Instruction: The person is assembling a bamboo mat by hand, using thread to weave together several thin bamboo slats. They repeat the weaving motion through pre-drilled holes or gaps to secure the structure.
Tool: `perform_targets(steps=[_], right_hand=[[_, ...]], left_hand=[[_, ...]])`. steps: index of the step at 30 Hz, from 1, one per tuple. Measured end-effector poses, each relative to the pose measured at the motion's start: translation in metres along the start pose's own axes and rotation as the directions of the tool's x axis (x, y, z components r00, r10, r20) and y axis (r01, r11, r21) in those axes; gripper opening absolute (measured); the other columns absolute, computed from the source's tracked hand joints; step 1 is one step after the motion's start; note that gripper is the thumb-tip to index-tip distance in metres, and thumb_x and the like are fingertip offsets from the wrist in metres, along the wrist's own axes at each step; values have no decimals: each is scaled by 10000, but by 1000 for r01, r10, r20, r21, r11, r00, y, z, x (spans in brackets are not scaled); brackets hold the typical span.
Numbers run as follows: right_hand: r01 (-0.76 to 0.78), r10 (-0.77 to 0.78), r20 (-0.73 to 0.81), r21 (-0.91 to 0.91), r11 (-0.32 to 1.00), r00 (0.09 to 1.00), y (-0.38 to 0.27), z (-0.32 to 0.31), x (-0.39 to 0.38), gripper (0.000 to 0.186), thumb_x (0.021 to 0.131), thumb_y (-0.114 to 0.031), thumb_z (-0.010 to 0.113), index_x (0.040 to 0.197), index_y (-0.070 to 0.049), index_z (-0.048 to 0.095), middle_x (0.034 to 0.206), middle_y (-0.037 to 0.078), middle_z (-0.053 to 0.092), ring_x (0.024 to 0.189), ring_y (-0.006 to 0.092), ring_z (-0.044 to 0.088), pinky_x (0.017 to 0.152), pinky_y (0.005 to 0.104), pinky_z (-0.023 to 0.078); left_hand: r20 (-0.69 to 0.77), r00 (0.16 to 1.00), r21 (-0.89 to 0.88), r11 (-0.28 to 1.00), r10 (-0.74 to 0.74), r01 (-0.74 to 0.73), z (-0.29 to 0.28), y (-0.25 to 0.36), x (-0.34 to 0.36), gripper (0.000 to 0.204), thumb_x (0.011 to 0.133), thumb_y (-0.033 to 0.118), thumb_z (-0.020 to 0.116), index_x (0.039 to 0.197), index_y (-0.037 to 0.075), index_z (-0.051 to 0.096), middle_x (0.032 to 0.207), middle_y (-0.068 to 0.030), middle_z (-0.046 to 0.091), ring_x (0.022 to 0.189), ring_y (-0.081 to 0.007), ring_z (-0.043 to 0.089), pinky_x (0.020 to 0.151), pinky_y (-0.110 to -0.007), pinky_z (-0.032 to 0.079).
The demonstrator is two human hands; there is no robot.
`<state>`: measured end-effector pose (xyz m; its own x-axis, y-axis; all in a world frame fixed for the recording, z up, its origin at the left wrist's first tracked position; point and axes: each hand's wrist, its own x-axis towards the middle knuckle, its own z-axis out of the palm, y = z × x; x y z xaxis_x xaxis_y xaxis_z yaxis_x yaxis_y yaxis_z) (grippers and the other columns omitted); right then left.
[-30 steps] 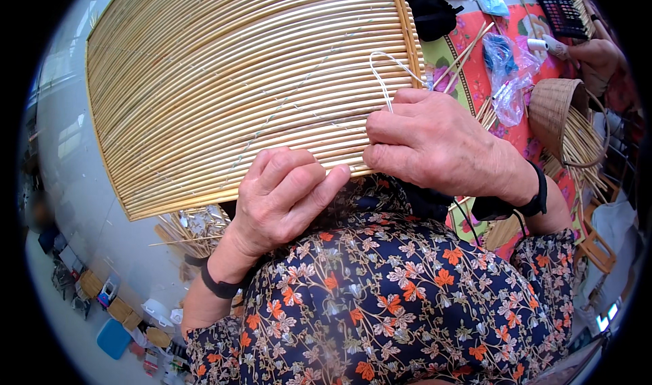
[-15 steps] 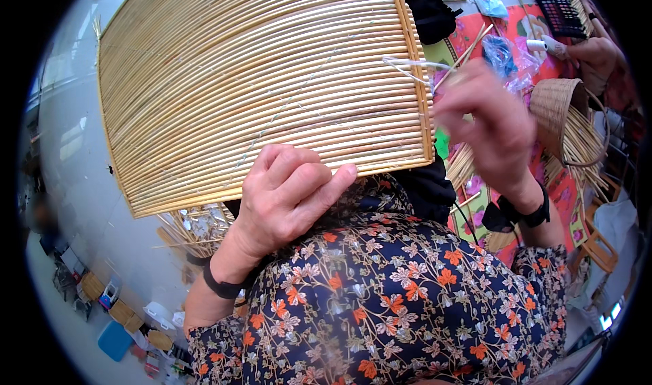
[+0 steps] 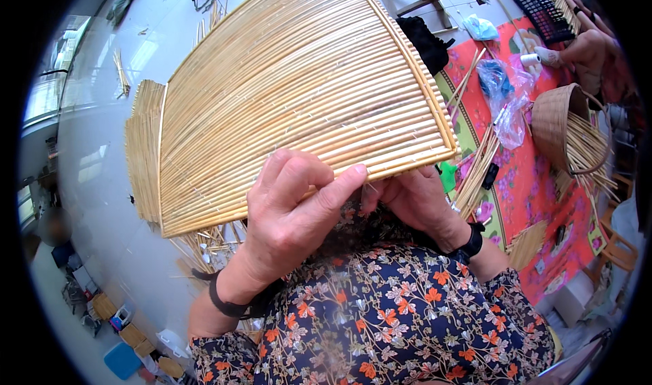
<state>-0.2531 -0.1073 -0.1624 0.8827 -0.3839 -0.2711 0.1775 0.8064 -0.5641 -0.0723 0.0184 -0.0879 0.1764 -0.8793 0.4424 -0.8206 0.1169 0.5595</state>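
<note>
A panel of pale straw-coloured stalks (image 3: 305, 93), stitched in rows and framed with thicker stalks, tilts in front of me. My left hand (image 3: 288, 208) is closed on its near edge, thumb stretched along the rim and fingers curled. Just right of that thumb, my right hand (image 3: 421, 205) is at the underside of the near right corner. Its fingertips are pinched together, partly hidden by the panel. A thin light strand or needle shows near them, too fine to tell which. Short stitches cross the panel's face in slanting lines.
To the right lies a red floral mat (image 3: 502, 174) with loose stalks (image 3: 479, 174), a clear plastic bag (image 3: 509, 123) and a wicker basket (image 3: 560, 123) of stalks. Another person's foot (image 3: 553, 56) is beyond. A wooden ladder-like frame (image 3: 414, 5) lies at the back.
My right hand has come from above the panel's right edge to beneath its near corner. The white thread loop at that edge no longer shows. The panel has swung and shifted right.
</note>
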Motion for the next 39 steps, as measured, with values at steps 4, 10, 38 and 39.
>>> perform_targets(steps=[4,10,38,39], right_hand=[[-186,200,-69,177,967,977,5,10,2,304,1126,-400,570,967,-142,591,725,-49,459,663,122,488,630,303,407],[-259,298,-76,325,910,952,7,13,-5,282,1108,-392,606,938,-168,600,665,-108,409,620,54,421,614,232,368],[52,3,-132,411,910,991,17,-11,-13,522,1100,-352,637,1541,-97,521,1516,77,605,1411,247,554,1248,476,395],[31,-67,37,608,793,997,26,-21,-11,512,1103,-349,631,1535,-96,525,1508,80,609,1407,249,556,1243,474,398]], left_hand=[[16,1000,-18,1000,-5,5,4,5,-4,548,660,-123,798,1176,59,824,881,-22,568,814,-215,593,684,-338,513],[-9,1000,-19,1000,9,-9,9,7,-5,516,669,-83,793,1168,48,816,893,-21,601,818,-218,609,690,-343,515],[15,998,168,983,67,-69,16,9,-2,556,650,-45,824,1192,79,819,901,-16,573,791,-194,592,601,-312,504],[13,998,153,986,67,-68,16,8,-1,556,652,-46,818,1193,80,820,899,-16,573,790,-193,591,596,-311,502]])
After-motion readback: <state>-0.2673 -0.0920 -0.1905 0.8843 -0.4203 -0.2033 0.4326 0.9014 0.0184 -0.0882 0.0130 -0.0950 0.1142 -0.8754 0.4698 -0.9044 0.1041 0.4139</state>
